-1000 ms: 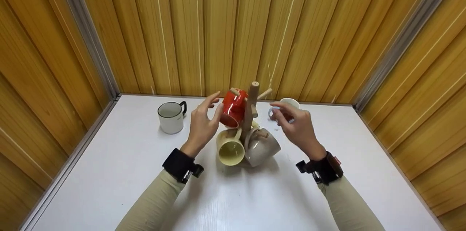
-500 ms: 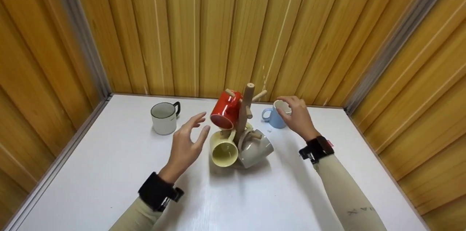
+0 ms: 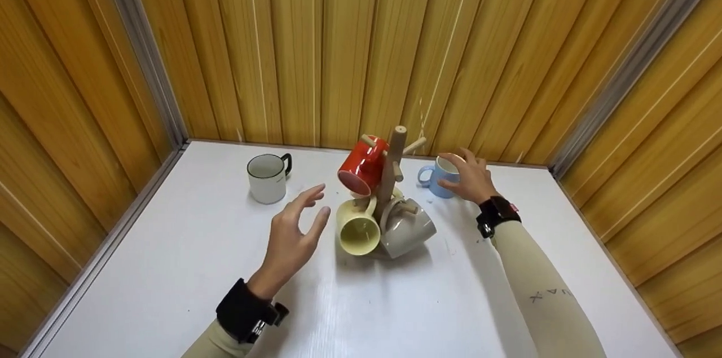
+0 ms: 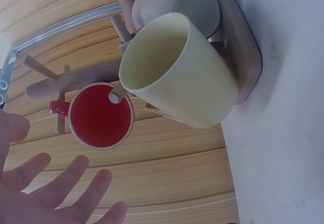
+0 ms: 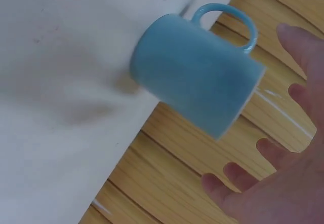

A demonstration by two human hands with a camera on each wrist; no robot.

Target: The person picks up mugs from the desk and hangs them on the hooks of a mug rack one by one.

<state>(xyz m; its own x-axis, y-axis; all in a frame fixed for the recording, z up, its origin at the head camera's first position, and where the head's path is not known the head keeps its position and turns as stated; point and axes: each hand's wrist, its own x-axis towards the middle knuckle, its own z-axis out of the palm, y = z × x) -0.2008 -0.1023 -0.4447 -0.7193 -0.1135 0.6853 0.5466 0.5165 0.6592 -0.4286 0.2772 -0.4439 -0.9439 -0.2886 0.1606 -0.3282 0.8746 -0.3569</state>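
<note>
A blue mug stands upright at the back right, its handle toward the left. Close by it, my right hand spreads its fingers; the right wrist view shows a gap between the fingers and the mug's rim. My left hand hovers with parted fingers left of the wooden mug tree, holding nothing. On the tree hang a red mug at the upper left, a pale yellow mug below it, and a grey mug at the lower right.
A white enamel mug with a black rim and handle stands at the back left. The white table ends at yellow wood-panelled walls. Bare pegs stick out from the tree's upper part.
My right hand has left the tree's side and moved right and back to the blue mug. My left hand has drawn away from the red mug, toward the lower left.
</note>
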